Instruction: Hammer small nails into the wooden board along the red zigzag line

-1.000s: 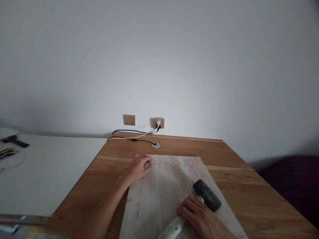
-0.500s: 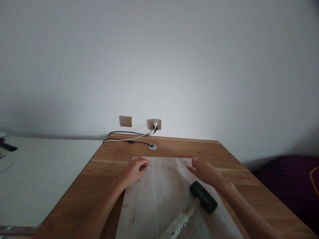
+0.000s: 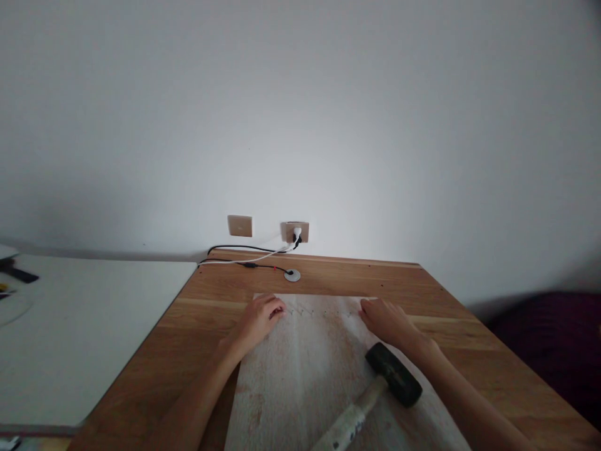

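Observation:
A pale, whitish wood-grained board (image 3: 277, 388) lies on the wooden table. Along its far edge runs a row of small thin nails (image 3: 312, 312), too small to make out well. My left hand (image 3: 265, 315) rests at the board's far left corner, fingers curled together beside the leftmost nail. Over at the far right corner my right hand (image 3: 385, 318) has thumb and fingers pressed together near the rightmost nail. What either hand pinches, if anything, is hidden. A black-headed mallet (image 3: 395, 374) with a worn pale handle lies on the board, touched by neither hand.
The wooden table (image 3: 188, 338) meets the wall behind. Cables run from a wall socket (image 3: 297, 232) past a round cable grommet (image 3: 292, 275). To the left stands a white surface (image 3: 94, 326) with a dark object on it. A dark purple cushion-like shape (image 3: 549, 338) is at right.
My right hand's thumb and fingers, apart before, have closed together. My left hand's fingers have shifted slightly. The whole view has moved a little; the mallet still lies on the board.

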Motion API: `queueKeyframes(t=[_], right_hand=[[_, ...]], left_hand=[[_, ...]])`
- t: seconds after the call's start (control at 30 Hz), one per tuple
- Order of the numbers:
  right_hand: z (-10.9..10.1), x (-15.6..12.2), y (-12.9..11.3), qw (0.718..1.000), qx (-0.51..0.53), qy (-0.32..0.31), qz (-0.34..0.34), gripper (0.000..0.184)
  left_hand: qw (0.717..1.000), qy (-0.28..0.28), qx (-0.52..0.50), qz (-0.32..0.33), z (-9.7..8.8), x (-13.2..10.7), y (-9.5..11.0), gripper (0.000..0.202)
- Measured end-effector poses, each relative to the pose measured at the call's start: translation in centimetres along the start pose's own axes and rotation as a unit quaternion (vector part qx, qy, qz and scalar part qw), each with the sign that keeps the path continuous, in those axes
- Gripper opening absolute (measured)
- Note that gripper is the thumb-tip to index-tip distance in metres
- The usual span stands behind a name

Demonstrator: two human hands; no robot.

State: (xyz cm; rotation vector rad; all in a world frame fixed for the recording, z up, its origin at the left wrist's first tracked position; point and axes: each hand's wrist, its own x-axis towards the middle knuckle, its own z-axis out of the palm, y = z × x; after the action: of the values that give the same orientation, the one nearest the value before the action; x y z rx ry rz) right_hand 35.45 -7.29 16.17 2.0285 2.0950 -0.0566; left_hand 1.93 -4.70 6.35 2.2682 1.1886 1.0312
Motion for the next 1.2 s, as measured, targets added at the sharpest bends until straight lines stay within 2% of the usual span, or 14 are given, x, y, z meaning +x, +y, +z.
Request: queueKeyframes(t=[0.1, 0.2, 0.37, 0.43, 0.5, 0.6, 0.7, 0.8, 0.87, 0.93, 1.0, 1.2], right_hand=[[-0.8, -0.6, -0.2, 0.999, 0.026, 0.005, -0.021, 0.038], [-1.6, -1.6, -1.1, 0.994, 0.071, -0.006, -0.085, 0.036], [-1.7, -3.1, -4.2, 0.963, 0.139, -0.084, -0.213, 0.033], [-1.5, -3.3, -5.3, 0.956, 0.145, -0.106, -0.233, 0.033], [-1.4, -3.2, -6.0, 0.953, 0.147, -0.115, -0.241, 0.034], [-1.0, -2.8, -6.0, 0.952, 0.151, -0.111, -0.241, 0.033], [-0.4, -2.0, -4.8, 0.960, 0.153, -0.082, -0.222, 0.032], [0.1, -0.8, -3.1, 0.974, 0.144, -0.017, -0.175, 0.033], [0.5, 0.0, -2.1, 0.981, 0.131, 0.027, -0.140, 0.035], [0.8, 0.7, -1.4, 0.985, 0.115, 0.053, -0.116, 0.037], [1.1, 1.1, -1.1, 0.988, 0.096, 0.059, -0.108, 0.038], [1.5, 1.7, -1.6, 0.995, 0.027, 0.046, -0.087, 0.038]], left_hand=[[1.000, 0.010, 0.011, -0.006, 0.0, 0.1, 0.3, 0.012], [1.000, 0.021, 0.015, -0.014, 0.0, 0.1, 0.6, 0.013], [0.999, 0.027, 0.002, -0.019, 0.3, -0.1, 1.9, 0.017], [1.000, 0.001, -0.029, -0.009, 0.7, -0.4, 2.9, 0.021], [0.997, -0.048, -0.062, 0.016, 1.2, -0.8, 3.9, 0.022], [0.991, -0.107, -0.054, 0.065, 2.3, -1.4, 5.1, 0.022], [0.988, -0.121, -0.013, 0.093, 2.9, -1.8, 5.6, 0.019], [0.992, -0.102, -0.017, 0.075, 2.6, -1.6, 5.6, 0.013], [0.996, -0.068, -0.043, 0.046, 2.1, -1.0, 5.3, 0.007], [0.998, -0.026, -0.058, 0.016, 1.6, -0.1, 4.9, 0.010], [0.998, 0.000, -0.057, -0.005, 1.5, 0.9, 4.2, 0.016], [0.998, -0.008, -0.065, -0.015, 2.2, 2.0, 1.8, 0.010]])
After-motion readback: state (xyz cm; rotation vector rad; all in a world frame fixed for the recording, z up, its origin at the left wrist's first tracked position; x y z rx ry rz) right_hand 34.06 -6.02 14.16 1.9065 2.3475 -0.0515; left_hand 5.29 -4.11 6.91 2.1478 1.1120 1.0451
